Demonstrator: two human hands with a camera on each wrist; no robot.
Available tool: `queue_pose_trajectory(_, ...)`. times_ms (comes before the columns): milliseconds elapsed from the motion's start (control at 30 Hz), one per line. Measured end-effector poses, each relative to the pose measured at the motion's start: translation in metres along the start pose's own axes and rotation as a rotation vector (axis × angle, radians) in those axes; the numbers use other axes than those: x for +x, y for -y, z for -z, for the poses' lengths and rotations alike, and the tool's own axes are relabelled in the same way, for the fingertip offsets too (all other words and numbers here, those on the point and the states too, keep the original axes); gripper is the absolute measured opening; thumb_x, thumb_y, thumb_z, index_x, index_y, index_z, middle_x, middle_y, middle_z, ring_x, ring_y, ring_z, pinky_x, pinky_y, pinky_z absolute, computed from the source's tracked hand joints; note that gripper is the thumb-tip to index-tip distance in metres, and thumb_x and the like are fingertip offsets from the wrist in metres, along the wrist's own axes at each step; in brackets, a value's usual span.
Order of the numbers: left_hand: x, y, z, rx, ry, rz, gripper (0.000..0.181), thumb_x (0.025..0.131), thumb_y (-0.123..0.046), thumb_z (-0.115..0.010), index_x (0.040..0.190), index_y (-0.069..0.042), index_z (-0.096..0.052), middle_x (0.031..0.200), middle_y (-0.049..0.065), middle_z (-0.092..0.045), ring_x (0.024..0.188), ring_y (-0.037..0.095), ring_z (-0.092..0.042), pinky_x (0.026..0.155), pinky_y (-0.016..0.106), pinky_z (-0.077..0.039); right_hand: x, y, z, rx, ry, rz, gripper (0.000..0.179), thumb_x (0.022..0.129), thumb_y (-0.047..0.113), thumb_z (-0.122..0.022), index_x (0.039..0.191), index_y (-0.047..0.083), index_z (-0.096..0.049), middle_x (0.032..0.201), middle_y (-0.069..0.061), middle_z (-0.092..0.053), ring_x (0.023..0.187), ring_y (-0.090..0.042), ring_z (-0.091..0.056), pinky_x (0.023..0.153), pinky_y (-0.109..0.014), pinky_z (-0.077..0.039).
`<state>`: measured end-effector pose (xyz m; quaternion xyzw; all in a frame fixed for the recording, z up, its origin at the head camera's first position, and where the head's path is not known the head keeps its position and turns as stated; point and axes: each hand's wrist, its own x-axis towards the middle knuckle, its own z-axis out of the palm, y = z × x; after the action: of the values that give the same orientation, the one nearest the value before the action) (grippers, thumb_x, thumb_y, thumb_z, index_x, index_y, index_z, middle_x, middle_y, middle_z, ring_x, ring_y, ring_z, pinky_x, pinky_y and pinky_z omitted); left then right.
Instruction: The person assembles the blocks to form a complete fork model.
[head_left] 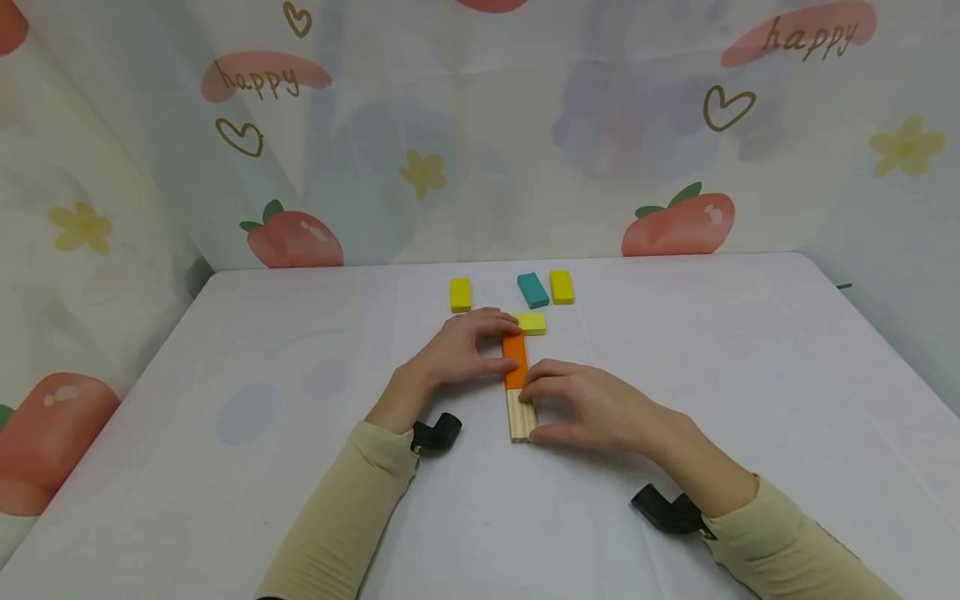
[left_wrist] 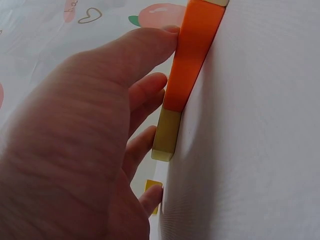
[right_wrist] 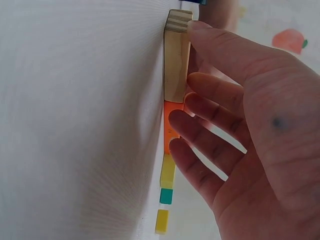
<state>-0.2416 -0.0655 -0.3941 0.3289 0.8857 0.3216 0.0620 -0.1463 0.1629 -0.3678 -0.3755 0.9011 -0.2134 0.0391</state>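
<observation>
A bare-wood block (head_left: 519, 417) and an orange block (head_left: 514, 358) lie end to end in a line. A yellow block (head_left: 532, 323) lies crosswise at the far end, partly hidden by my left hand (head_left: 468, 346). The left thumb touches the orange block's left side, and a left fingertip rests by the joint with the yellow block. My right hand (head_left: 592, 404) is at the line's right side. In the right wrist view, its thumb touches the near end of the bare-wood block (right_wrist: 176, 65), while its relaxed fingers lie along that block and the orange block (right_wrist: 171, 122).
Behind the line lie a yellow block (head_left: 461, 295) at left, a teal block (head_left: 533, 290) and another yellow block (head_left: 562, 287) at right. A white cloth covers the table (head_left: 300, 467). A printed curtain (head_left: 495, 208) hangs behind it.
</observation>
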Motion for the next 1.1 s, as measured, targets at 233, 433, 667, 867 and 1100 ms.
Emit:
queue_pose_trajectory(233, 0.0001, -0.0008, 0.0009, -0.002, 0.0, -0.002, 0.044, 0.09, -0.032, -0.079, 0.131, -0.017, -0.07, 0.143, -0.001, -0.061, 0.148, 0.02, -0.039, 0.124, 0.042, -0.026, 0.0007, -0.0004, -0.0004, -0.008, -0.003, -0.002, 0.033, 0.086, 0.033, -0.083, 0.115, 0.019, -0.074, 0.122, 0.008, -0.063, 0.116, -0.015, -0.06, 0.104, -0.041, -0.051)
queue_pose_trajectory(433, 0.0007, -0.0001, 0.0006, -0.002, 0.002, -0.003, 0.044, 0.09, -0.032, -0.079, 0.131, -0.017, -0.07, 0.143, -0.001, -0.061, 0.148, 0.02, -0.039, 0.123, 0.041, -0.026, 0.0008, 0.0005, -0.0003, -0.003, 0.0, -0.015, 0.033, 0.086, 0.032, -0.083, 0.115, 0.019, -0.074, 0.122, 0.008, -0.063, 0.116, -0.016, -0.06, 0.104, -0.042, -0.051)
queue_pose_trajectory(667, 0.0, -0.0007, 0.0016, -0.01, 0.0, 0.002, 0.044, 0.091, -0.031, -0.078, 0.131, -0.017, -0.07, 0.143, -0.001, -0.061, 0.148, 0.021, -0.039, 0.124, 0.042, -0.026, 0.0012, 0.0011, 0.0, -0.008, -0.002, -0.017, 0.034, 0.086, 0.031, -0.084, 0.116, 0.018, -0.074, 0.123, 0.007, -0.064, 0.117, -0.017, -0.06, 0.104, -0.043, -0.051)
queue_pose_trajectory(867, 0.0005, -0.0009, 0.0023, -0.021, 0.01, 0.01, 0.044, 0.091, -0.031, -0.078, 0.132, -0.016, -0.069, 0.144, 0.0, -0.06, 0.149, 0.021, -0.037, 0.124, 0.042, -0.025, 0.0024, 0.0006, -0.0001, -0.013, -0.002, -0.014, 0.034, 0.086, 0.03, -0.084, 0.116, 0.017, -0.074, 0.123, 0.006, -0.064, 0.117, -0.018, -0.06, 0.105, -0.043, -0.051)
queue_pose_trajectory(1100, 0.0009, -0.0004, 0.0027, -0.035, 0.016, 0.023, 0.044, 0.092, -0.03, -0.078, 0.132, -0.016, -0.069, 0.145, -0.001, -0.059, 0.15, 0.021, -0.035, 0.124, 0.041, -0.024, 0.0034, 0.0011, 0.0004, -0.014, -0.008, -0.013, 0.034, 0.085, 0.029, -0.084, 0.115, 0.016, -0.074, 0.122, 0.005, -0.064, 0.116, -0.017, -0.06, 0.104, -0.042, -0.051)
